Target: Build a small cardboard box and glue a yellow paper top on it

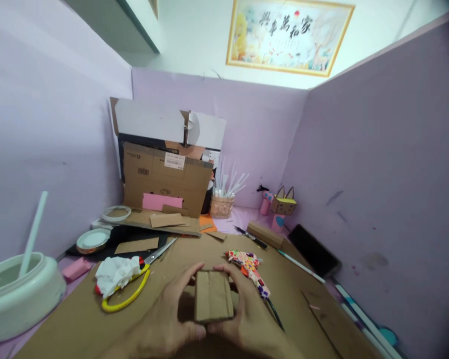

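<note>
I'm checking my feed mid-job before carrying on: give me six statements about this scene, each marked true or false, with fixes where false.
1. The left grip and right grip both hold the cardboard block. True.
2. The glue gun lies to the left of the block. False: it lies to the right.
3. The scissors have yellow on their handles. True.
4. The crumpled tissue lies in the basket. False: it lies on the scissors' handles.
5. White sticks stand in the basket. True.
6. The white pot is at the far right. False: it is at the left edge of the picture.
</note>
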`<state>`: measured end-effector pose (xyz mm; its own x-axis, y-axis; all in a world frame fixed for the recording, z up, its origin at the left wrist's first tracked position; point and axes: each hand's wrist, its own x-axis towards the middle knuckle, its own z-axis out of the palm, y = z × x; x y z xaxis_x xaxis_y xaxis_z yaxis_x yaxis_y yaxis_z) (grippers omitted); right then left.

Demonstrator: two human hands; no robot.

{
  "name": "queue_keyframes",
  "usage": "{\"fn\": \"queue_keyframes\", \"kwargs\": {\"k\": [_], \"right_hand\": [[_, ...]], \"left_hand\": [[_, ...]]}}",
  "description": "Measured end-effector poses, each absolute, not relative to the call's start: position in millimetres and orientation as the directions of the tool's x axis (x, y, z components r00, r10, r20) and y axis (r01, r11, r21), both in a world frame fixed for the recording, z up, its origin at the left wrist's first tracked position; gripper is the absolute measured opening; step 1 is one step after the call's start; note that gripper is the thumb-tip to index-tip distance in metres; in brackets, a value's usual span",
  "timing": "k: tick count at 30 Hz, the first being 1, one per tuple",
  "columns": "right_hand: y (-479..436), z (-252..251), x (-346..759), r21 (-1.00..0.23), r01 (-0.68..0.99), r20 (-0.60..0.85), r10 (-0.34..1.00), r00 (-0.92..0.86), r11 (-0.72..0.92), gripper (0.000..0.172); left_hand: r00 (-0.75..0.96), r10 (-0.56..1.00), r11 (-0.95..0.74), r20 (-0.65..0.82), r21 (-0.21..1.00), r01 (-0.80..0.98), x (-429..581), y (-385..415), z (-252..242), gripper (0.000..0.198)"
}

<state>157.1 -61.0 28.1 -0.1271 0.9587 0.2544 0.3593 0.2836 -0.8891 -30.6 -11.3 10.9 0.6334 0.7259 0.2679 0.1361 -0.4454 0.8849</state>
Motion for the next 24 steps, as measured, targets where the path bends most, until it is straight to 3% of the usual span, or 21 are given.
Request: {"fn": "queue_keyframes", "kwargs": {"k": [6,11,14,18,20,24], "right_hand": [[-65,31,155,-0.845,0.431,0.303,0.947,-0.103,0.317,0.068],[-65,26,156,-0.846,0.428,0.3,0.947,-0.111,0.318,0.063],[-64,24,158,-0.899,0.318,0.265,0.953,-0.149,0.3,0.073],[-60,16,160,-0.967,0.062,0.233,0.958,-0.17,0.246,0.109],[-58,12,161,-0.976,0.003,0.217,0.963,-0.159,0.22,0.108],[-55,9,162,-0.97,-0.061,0.241,0.96,-0.141,0.235,0.084]], "left_hand": [[0.615,0.747,-0.522,0.254,0.796,0.305,-26,-24,37,0.06],[0.579,0.755,-0.568,0.308,0.749,0.342,-24,-27,36,0.054],[0.574,0.757,-0.527,0.313,0.811,0.252,-26,-21,32,0.058],[0.611,0.769,-0.208,0.187,0.977,-0.038,-29,-10,22,0.073],[0.634,0.759,-0.079,0.151,0.987,-0.141,-29,-5,16,0.077],[0.674,0.72,-0.033,0.163,0.979,-0.201,-26,-3,10,0.083]]}}
